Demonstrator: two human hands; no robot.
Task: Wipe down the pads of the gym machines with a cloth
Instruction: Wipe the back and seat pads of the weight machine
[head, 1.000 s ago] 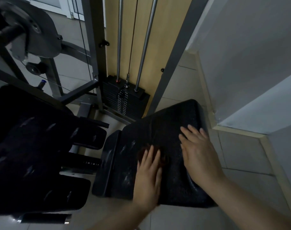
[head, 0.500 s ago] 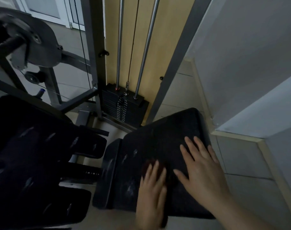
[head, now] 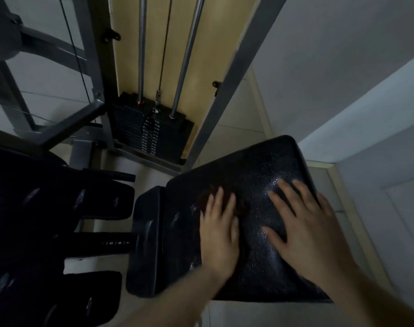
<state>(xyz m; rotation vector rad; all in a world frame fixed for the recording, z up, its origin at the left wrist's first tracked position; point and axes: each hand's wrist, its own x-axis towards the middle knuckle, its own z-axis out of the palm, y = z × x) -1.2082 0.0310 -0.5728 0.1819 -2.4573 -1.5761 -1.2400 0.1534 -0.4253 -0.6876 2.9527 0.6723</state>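
Observation:
A black textured seat pad (head: 253, 171) fills the lower middle of the view. My left hand (head: 219, 228) lies flat on it with straight fingers, pressing a dark reddish cloth (head: 242, 205) against the pad; only the cloth's edges show past the fingers. My right hand (head: 305, 223) rests flat on the pad's right side, fingers spread, holding nothing. A narrower black pad (head: 145, 239) adjoins the seat on its left.
A black weight stack (head: 149, 135) with steel guide rods stands behind the seat in a grey frame. More black pads (head: 36, 208) of the machine fill the left. A white wall (head: 342, 67) and its corner close off the right. Tiled floor (head: 236, 119) lies below.
My left hand has slid the cloth a little forward and back across the pad. My right hand has shifted slightly toward the pad's right edge, still flat.

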